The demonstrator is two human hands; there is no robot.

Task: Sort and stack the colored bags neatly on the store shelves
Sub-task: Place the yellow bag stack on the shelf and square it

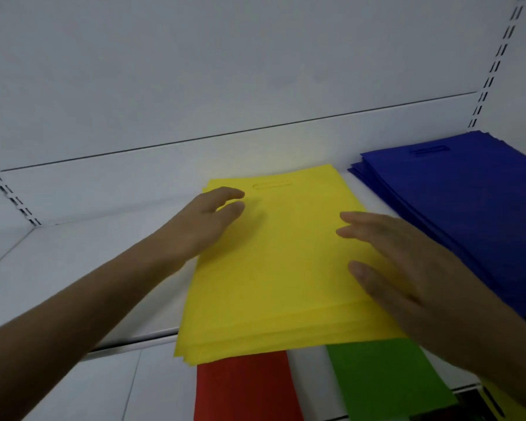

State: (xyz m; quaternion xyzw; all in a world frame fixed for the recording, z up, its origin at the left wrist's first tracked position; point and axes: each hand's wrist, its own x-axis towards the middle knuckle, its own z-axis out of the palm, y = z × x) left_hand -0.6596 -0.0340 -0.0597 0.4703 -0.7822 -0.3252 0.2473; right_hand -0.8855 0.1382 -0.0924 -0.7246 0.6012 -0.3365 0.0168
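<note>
Both hands, left hand and right hand, lie flat-fingered on the yellow bags stacked on a white shelf.

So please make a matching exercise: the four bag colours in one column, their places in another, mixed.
Things:
1. yellow bags
2. blue bags
3. red bags
4. green bags

Places:
A. lower shelf, left of the other stack there
B. upper shelf, far right
C. upper shelf, under both hands
D. lower shelf, right of the other stack there

Pairs: 1-C, 2-B, 3-A, 4-D
</note>
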